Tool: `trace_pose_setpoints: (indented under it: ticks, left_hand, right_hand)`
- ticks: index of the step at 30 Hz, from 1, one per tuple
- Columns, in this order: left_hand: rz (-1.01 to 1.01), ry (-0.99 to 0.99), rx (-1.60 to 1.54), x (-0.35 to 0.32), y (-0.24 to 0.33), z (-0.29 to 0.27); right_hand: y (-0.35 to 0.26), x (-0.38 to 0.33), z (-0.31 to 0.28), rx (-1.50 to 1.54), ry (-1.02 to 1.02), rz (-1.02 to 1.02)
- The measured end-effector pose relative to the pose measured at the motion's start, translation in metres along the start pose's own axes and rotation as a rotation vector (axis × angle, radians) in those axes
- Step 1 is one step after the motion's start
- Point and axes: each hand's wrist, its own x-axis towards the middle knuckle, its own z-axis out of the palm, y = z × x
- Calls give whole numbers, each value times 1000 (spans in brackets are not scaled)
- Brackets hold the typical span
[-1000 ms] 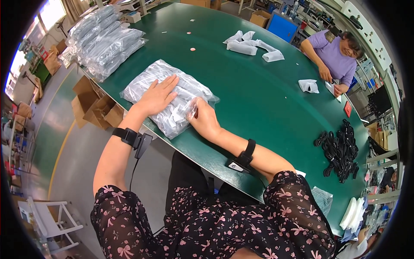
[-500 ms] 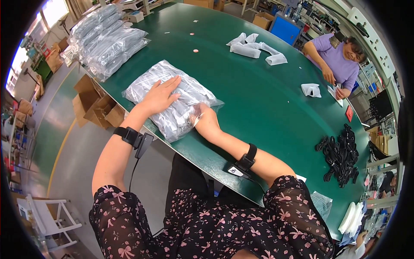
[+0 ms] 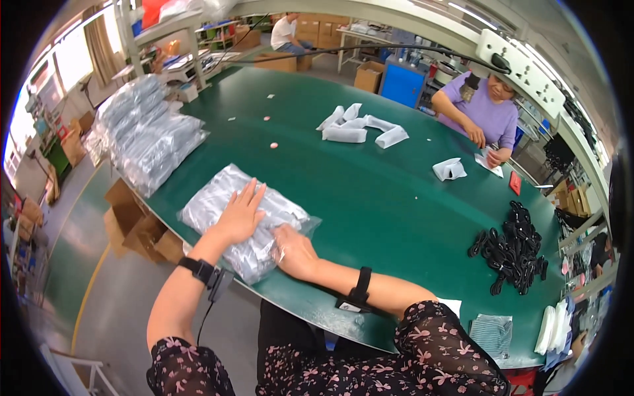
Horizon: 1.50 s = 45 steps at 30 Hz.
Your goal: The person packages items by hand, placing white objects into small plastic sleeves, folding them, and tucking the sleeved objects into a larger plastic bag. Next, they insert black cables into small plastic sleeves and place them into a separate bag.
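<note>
A clear plastic bag packed with grey-white items lies on the green table in front of me, near its edge. My left hand rests flat across the top of the bag, fingers stretched out. At the bag's right end, my right hand has its fingers curled in on the loose clear plastic. Its fingertips are partly hidden by the film. Farther left on the table is a pile of similar filled plastic bags.
Black cables lie in a heap at the right, with a striped bag nearer. White pouches and a folded one lie beyond. A person in purple works across the table. An open cardboard box stands below the left edge.
The view has tilted up, so the table sits lower in it. My right hand, earlier seen through the film at the bag's end, now shows as a closed grip there. My left hand stays flat.
</note>
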Motion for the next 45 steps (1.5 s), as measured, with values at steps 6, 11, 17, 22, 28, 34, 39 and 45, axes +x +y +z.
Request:
trace_pose_setpoints:
  ticks: [6, 11, 17, 22, 28, 34, 39, 45]
  left_hand:
    - [-93, 251, -52, -7, 16, -27]
    - [-109, 311, -328, -10, -1, -32]
    - [-74, 363, -293, -10, -13, -23]
    - [-117, 387, -394, -7, -12, -22]
    - [-121, 304, -407, -4, -13, -22]
    - [21, 357, -312, -2, -17, -15]
    - [-48, 425, -233, -15, -10, -22]
    - [-10, 339, -372, -31, -9, -32]
  right_hand:
    - [-4, 12, -16, 18, -152, 194]
    - [8, 27, -11, 160, -271, 329]
    - [-3, 32, 2, 245, -261, 345]
    - [5, 34, 7, 367, -288, 283]
    - [10, 32, 10, 340, -251, 215]
    - [15, 43, 32, 632, -360, 437]
    - [2, 45, 12, 803, -367, 464]
    - [-3, 45, 12, 777, -293, 404]
